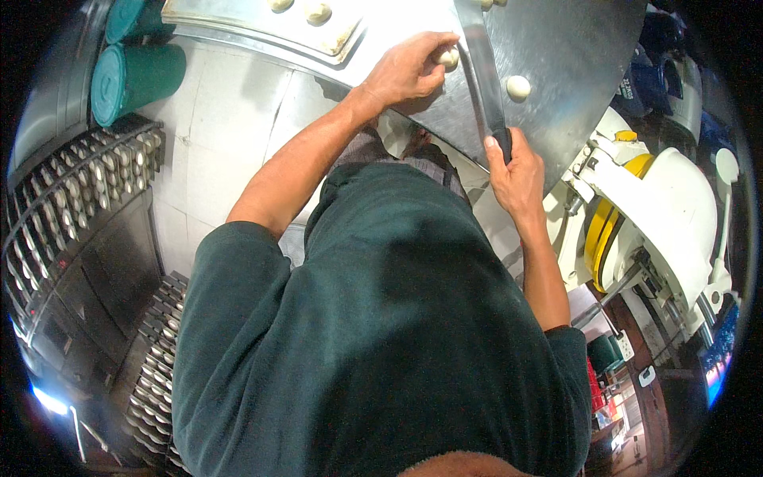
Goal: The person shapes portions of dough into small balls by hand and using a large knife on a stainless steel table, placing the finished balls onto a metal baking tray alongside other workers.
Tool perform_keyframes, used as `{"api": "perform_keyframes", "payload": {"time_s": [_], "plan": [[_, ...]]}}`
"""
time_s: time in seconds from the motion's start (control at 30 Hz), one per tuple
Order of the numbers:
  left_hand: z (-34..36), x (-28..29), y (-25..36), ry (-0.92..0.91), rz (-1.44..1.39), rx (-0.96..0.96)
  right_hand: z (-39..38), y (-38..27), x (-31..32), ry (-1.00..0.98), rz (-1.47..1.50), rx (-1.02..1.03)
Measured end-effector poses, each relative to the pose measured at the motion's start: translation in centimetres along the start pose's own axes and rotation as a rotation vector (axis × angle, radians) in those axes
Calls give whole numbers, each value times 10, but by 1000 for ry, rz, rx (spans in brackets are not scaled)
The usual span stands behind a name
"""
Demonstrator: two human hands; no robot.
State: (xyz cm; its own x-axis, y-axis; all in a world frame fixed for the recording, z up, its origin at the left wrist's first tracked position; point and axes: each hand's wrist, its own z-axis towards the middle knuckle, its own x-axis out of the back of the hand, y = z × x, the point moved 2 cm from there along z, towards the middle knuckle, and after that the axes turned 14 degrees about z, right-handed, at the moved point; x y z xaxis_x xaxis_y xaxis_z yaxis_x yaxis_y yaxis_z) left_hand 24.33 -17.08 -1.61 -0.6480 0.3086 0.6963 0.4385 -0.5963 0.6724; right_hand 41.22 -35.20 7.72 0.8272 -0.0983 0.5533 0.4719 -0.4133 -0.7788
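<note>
While the left hand [401, 73] at top centre curls its thumb and fingers around a pale dough ball [450, 59], the right hand [518, 175], fingers wrapped round the black handle [505, 143], holds a long knife [482, 71] just right of it, its blade pointing to the top edge. A loose ball [518, 87] lies right of the blade on the metal worktop [576, 48]; a tray [246, 13] sits upper left, a white machine [675, 222] at right

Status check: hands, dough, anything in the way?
Left hand: fingers around dough ball. Right hand: gripping black-handled knife. Another dough ball loose on metal table; knife between the two.
</note>
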Motion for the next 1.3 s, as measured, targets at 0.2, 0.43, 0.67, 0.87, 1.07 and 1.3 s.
{"api": "perform_keyframes", "payload": {"time_s": [0.2,0.43,0.67,0.87,1.07,1.3], "plan": [[-14,-1,8,120,-31,146,-11,3,-4,-20,-18,21],[-12,-2,2,158,18,28,-12,2,-4,-72,-50,-21],[-9,2,4,60,-4,104,36,-10,-20,-78,-70,20],[-10,-3,3,207,12,-38,8,-12,0,-49,28,-4],[-16,-1,3,114,20,80,-14,-3,-1,-33,19,10],[-14,4,5,117,16,30,-11,-1,-4,-99,-9,-59]]}}
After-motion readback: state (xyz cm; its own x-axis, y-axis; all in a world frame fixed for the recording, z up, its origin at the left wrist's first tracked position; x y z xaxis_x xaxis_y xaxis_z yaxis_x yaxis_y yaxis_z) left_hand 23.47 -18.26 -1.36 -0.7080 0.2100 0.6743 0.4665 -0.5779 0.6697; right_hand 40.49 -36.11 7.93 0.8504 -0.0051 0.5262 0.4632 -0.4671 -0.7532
